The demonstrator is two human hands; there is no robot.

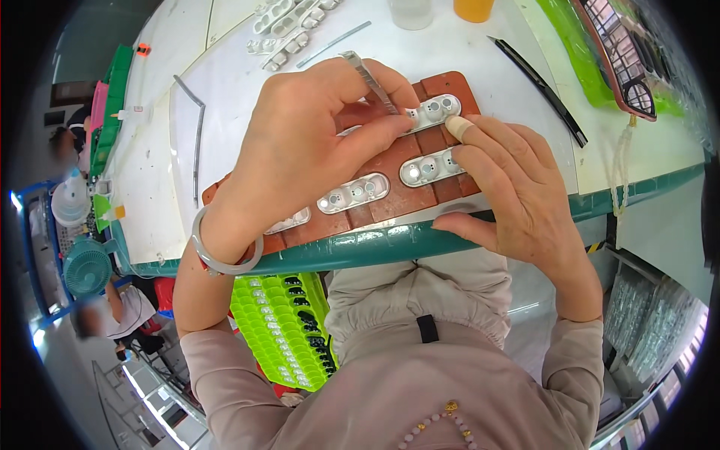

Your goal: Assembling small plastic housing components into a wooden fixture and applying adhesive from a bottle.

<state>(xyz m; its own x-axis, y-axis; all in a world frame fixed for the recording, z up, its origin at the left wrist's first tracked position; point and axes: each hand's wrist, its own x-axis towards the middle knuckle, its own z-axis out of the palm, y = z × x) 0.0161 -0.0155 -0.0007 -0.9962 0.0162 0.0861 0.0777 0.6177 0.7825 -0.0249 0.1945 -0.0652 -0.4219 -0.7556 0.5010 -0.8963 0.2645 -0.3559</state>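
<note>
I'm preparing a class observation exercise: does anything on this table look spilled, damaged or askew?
Nothing looks spilled or plainly broken. One mild oddity: the thin grey strip left of the brown board bends sharply near its far end, while the other strip, beyond the board, lies straight. The bend may be intended.

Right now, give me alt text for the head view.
A person's left hand holds a slim metal tool at a silvery oblong part on a reddish-brown block; the right hand is at the part's right end. Similar parts sit on the block, and a black tool lies farther right.
</note>
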